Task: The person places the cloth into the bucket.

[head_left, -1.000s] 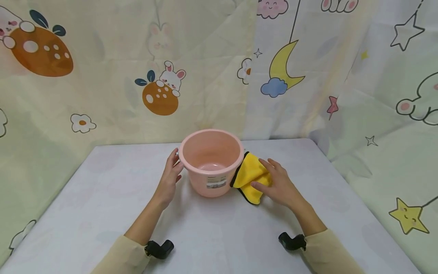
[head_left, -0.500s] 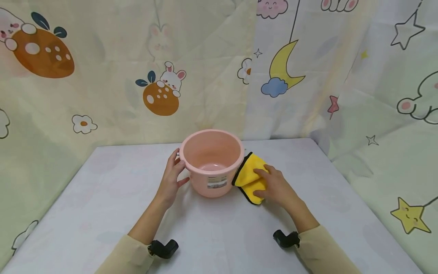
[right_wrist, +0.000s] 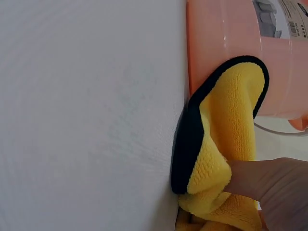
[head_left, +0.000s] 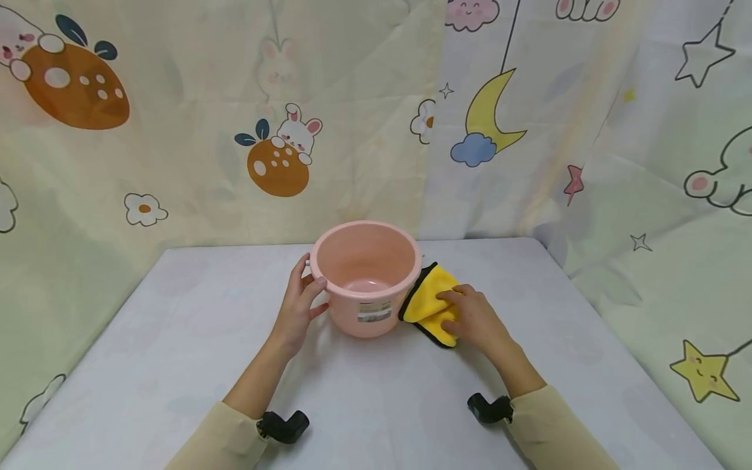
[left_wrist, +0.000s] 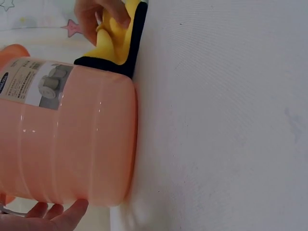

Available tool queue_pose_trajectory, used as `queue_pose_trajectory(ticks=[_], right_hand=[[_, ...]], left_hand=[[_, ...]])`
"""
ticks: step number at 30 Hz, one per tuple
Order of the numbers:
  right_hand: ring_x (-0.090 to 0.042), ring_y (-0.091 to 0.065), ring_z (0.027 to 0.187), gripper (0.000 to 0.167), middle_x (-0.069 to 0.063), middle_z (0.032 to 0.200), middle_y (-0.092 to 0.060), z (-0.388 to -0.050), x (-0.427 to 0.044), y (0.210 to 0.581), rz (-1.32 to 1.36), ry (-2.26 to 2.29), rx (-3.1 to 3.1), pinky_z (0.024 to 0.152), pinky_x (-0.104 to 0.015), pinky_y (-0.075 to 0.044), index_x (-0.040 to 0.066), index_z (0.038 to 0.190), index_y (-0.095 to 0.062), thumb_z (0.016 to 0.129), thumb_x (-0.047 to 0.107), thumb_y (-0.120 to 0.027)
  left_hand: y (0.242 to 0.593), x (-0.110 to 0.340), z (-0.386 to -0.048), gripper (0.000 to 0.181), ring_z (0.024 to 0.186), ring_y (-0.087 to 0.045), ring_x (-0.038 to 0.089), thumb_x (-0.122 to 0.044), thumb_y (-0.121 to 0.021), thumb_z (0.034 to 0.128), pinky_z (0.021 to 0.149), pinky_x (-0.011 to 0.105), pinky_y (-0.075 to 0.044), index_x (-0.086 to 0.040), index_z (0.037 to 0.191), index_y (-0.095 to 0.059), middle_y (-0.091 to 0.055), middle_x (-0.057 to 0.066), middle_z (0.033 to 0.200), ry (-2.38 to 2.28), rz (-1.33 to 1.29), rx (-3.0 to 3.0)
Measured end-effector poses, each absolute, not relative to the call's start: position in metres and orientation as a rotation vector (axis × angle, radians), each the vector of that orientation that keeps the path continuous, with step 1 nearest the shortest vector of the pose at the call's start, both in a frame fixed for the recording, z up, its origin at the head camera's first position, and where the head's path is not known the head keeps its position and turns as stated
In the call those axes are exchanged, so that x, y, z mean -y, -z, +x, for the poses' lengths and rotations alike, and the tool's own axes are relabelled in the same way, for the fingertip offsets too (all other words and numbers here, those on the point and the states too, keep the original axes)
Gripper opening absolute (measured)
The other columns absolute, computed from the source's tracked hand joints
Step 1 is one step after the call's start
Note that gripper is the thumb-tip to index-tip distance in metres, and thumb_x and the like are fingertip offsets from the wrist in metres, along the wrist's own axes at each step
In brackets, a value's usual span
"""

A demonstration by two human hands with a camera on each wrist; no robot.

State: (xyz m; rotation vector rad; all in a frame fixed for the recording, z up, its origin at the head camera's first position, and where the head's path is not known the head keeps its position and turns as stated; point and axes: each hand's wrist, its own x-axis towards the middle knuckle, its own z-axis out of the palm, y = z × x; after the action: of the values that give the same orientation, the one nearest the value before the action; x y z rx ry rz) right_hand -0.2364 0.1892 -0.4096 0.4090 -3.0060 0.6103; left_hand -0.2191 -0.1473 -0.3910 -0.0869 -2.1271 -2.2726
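Observation:
A pink plastic bucket with a label on its front stands upright on the table. My left hand holds it at the left: the thumb lies at the rim, and the left wrist view shows fingertips against the bucket wall. On the right, my right hand pinches a yellow cloth with black edging. The cloth is bunched and partly folded against the bucket's right side. In the right wrist view, the thumb presses into the cloth's fold; the other fingers are mostly hidden.
The bucket and cloth are on a white-covered table. A printed curtain hangs behind the far edge and along the sides. A thin wire handle shows beside the bucket in the right wrist view.
My right hand has moved left onto the cloth and its fingers have closed on it. My left thumb has moved onto the bucket's rim. The bucket has hardly moved.

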Motion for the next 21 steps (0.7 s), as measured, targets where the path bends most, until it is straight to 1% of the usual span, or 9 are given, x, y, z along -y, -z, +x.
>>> queue_pose_trajectory(ticks=[5,9,14,21], right_hand=[[-0.043,-0.059,0.118,0.042,-0.024,0.133,-0.060,-0.2364,-0.1909,0.4114,0.429,-0.642,2.960,0.104,-0.061,-0.049,0.005,0.128,-0.069,0.086,0.006,-0.075],[-0.042,-0.060,0.119,0.039,-0.023,0.131,-0.062,-0.2356,-0.1931,0.4133,0.378,-0.700,2.938,0.105,-0.060,-0.049,0.006,0.125,-0.071,0.087,0.003,-0.074],[-0.043,-0.060,0.120,0.038,-0.023,0.132,-0.062,-0.2359,-0.1933,0.4137,0.313,-0.748,2.941,0.105,-0.062,-0.049,0.007,0.126,-0.071,0.088,0.004,-0.073],[-0.043,-0.062,0.115,0.038,-0.023,0.126,-0.067,-0.2382,-0.1952,0.4116,0.279,-0.785,2.896,0.102,-0.060,-0.051,0.006,0.127,-0.071,0.089,0.005,-0.073]], left_hand=[[0.3906,0.1471,-0.2192,0.073,0.142,-0.044,0.028,-0.034,-0.051,0.1019,0.113,0.060,-0.044,-0.030,0.165,-0.015,-0.037,0.012,0.160,2.263,-0.079,2.135],[0.3911,0.1462,-0.2192,0.073,0.142,-0.043,0.029,-0.032,-0.051,0.1018,0.113,0.061,-0.044,-0.029,0.165,-0.016,-0.037,0.012,0.160,2.268,-0.073,2.132],[0.3904,0.1458,-0.2179,0.074,0.142,-0.043,0.029,-0.034,-0.053,0.1014,0.113,0.061,-0.044,-0.029,0.165,-0.017,-0.036,0.012,0.160,2.273,-0.063,2.126],[0.3896,0.1463,-0.2185,0.072,0.142,-0.043,0.029,-0.032,-0.052,0.1021,0.113,0.061,-0.044,-0.029,0.165,-0.017,-0.037,0.012,0.160,2.271,-0.068,2.123]])
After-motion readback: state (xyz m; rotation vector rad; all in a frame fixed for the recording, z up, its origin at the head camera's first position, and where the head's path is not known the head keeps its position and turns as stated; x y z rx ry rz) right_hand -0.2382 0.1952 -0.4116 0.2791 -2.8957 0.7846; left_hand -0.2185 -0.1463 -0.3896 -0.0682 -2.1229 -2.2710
